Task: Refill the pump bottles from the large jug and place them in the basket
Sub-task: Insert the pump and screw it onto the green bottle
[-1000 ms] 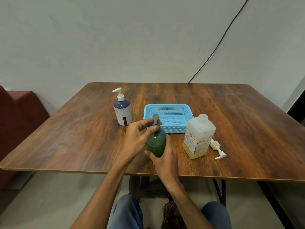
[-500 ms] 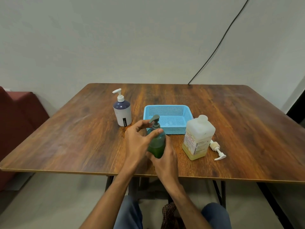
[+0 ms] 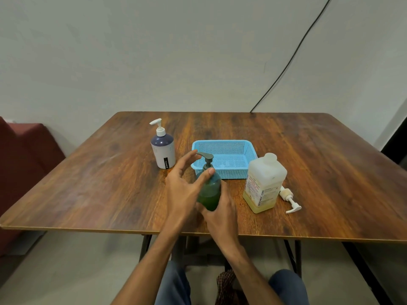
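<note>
A green pump bottle [image 3: 209,194] with a grey pump head [image 3: 206,156] stands near the table's front edge. My right hand [image 3: 222,216] wraps its lower body from the near side. My left hand [image 3: 182,190] reaches in from the left, thumb on the bottle's collar and index finger at the tip of the spout, which points left. The large jug [image 3: 264,183], uncapped and holding a little yellowish liquid, stands to the right. The empty blue basket [image 3: 222,142] sits just behind the green bottle. A white and purple pump bottle [image 3: 163,150] stands to the basket's left.
A loose white pump [image 3: 289,200] lies on the wooden table [image 3: 330,172] right of the jug. A red seat [image 3: 22,161] is off the table's left side. A black cable [image 3: 286,69] runs down the wall to the table's far edge.
My left hand has turned the grey pump head, so its spout now points left, and its fingers have spread wider. My right hand keeps hold of the bottle's body.
</note>
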### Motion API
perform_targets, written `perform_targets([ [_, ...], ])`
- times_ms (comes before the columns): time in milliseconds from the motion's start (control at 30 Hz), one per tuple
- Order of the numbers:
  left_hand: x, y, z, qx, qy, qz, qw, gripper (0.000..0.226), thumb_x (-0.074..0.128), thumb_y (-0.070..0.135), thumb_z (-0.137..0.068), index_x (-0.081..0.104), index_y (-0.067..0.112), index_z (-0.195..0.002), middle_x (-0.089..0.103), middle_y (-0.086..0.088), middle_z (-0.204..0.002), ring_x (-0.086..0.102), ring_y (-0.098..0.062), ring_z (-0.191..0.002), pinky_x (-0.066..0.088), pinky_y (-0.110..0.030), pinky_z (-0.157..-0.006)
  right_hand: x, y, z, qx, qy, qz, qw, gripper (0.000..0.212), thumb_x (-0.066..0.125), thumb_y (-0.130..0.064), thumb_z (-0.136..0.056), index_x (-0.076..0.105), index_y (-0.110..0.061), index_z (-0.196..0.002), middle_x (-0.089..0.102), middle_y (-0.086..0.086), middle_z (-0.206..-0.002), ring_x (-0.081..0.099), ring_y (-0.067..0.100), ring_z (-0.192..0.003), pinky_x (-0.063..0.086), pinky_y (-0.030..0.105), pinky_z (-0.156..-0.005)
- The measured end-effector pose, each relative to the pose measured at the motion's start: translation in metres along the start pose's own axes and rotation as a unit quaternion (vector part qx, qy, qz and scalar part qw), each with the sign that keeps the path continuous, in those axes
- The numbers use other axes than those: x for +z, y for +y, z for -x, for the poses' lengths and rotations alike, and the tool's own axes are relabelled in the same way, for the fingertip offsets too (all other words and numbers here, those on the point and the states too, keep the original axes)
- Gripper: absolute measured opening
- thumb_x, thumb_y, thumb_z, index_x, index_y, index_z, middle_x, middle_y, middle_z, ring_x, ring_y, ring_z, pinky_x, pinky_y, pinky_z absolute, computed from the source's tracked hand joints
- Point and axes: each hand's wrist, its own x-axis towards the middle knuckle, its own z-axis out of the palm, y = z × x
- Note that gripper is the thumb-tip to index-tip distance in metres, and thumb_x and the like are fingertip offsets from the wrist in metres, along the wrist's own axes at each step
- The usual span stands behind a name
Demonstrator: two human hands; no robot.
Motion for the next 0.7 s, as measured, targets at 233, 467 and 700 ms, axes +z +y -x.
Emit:
perform_targets([
  [233,0.013,0.01,0.009,0.03,0.078,-0.036,0.996,0.023,0.085,0.016,-0.081,0.077,0.009,-0.101,0.076,0.005,-0.102,0.069,0.001,-0.102,0.051,-0.007,-0.077,0.003,0.003,0.0,0.003,0.0,-0.014,1.0,0.079,0.083,-0.042,-0.075,0.037,-0.04,-0.139,0.054,-0.016,-0.133,0.054,0.006,-0.124,0.054,0.041,-0.098],
  [467,0.005,0.003,0.004,0.009,0.018,-0.036,0.999,0.025,0.074,0.011,-0.091,0.075,0.009,-0.116,0.075,0.008,-0.108,0.069,0.002,-0.105,0.057,-0.018,-0.087,0.003,0.006,-0.001,-0.002,0.001,-0.002,1.0,0.083,0.084,-0.043,-0.072,0.038,-0.037,-0.141,0.053,-0.016,-0.135,0.051,0.005,-0.127,0.053,0.039,-0.1],
  [700,0.005,0.008,0.008,0.015,0.024,-0.018,0.999,0.027,0.074,0.015,-0.091,0.074,0.013,-0.118,0.074,0.01,-0.113,0.067,0.001,-0.111,0.054,-0.014,-0.088,0.002,0.005,0.001,0.006,-0.008,-0.013,1.0,0.083,0.084,-0.041,-0.074,0.036,-0.04,-0.142,0.051,-0.017,-0.138,0.049,0.003,-0.129,0.051,0.041,-0.103],
])
